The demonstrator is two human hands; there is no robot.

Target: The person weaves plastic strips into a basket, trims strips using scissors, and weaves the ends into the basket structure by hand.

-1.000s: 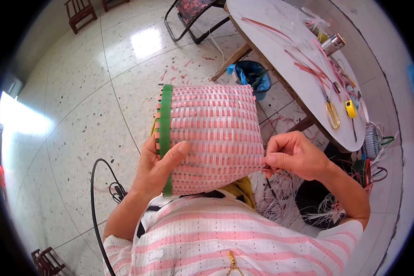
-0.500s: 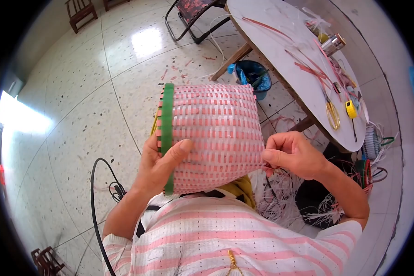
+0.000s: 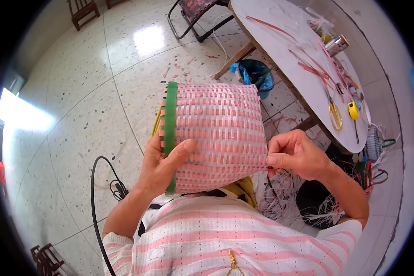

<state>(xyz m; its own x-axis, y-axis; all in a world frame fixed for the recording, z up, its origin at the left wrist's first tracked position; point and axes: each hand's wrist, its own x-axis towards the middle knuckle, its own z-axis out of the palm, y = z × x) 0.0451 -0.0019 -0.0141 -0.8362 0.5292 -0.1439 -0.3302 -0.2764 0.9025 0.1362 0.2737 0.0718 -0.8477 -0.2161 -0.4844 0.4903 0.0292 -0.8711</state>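
A woven pink and white basket (image 3: 221, 133) lies on its side in front of my body, with a green band (image 3: 170, 119) round its left end. My left hand (image 3: 163, 163) grips that banded end, thumb on the outer weave and fingers out of sight behind it. At the basket's lower right edge, my right hand (image 3: 292, 154) has thumb and forefinger pinched together. What lies between those fingertips is too small to make out.
An oval table (image 3: 280, 50) at the upper right holds pink strips, gold-handled scissors (image 3: 335, 115), a yellow tape measure (image 3: 353, 110) and a can (image 3: 336, 45). A lined bin (image 3: 262, 78) stands beside it. White strips (image 3: 280, 198) lie low right; a black cable (image 3: 94, 207) curves at left.
The basket and both hands sit slightly further right in view, as do the table and bin. My left hand keeps its grip and my right hand stays pinched at the basket's edge.
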